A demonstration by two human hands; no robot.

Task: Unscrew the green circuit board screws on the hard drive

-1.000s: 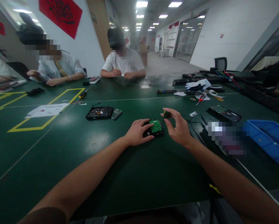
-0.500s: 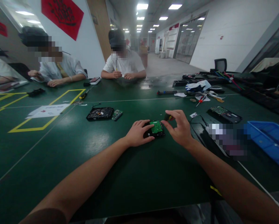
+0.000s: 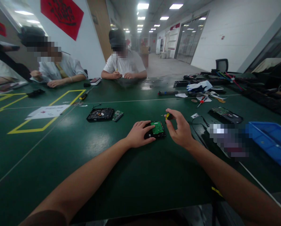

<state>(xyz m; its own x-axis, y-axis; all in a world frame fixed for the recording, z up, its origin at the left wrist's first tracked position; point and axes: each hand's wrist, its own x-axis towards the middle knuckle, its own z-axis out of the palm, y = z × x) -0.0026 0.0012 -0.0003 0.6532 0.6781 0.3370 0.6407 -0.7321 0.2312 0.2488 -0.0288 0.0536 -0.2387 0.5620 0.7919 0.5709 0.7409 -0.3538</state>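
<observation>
A black hard drive (image 3: pixel 161 135) with a green circuit board (image 3: pixel 158 127) on its top lies flat on the green table. My left hand (image 3: pixel 140 135) holds it from the left, the fingers at its far side and over the board, the thumb at its near edge. Between the thumb and fingers of my right hand (image 3: pixel 180 127) is a screwdriver (image 3: pixel 169 116) with a black and yellow handle, held at the drive's right edge. Its tip is too small to make out.
To the left lie an opened drive case (image 3: pixel 100 115) and a loose circuit board (image 3: pixel 118 115). Another hard drive (image 3: pixel 226 115), a cable and a blue tray (image 3: pixel 272 141) are on the right. Farther off lies a red screwdriver (image 3: pixel 203 99). Two people sit across the table.
My right fingers have shifted on the screwdriver, and its handle has tilted so more of its yellow end shows. My left hand and the drive stay put. A dark-sleeved arm appears at the far left.
</observation>
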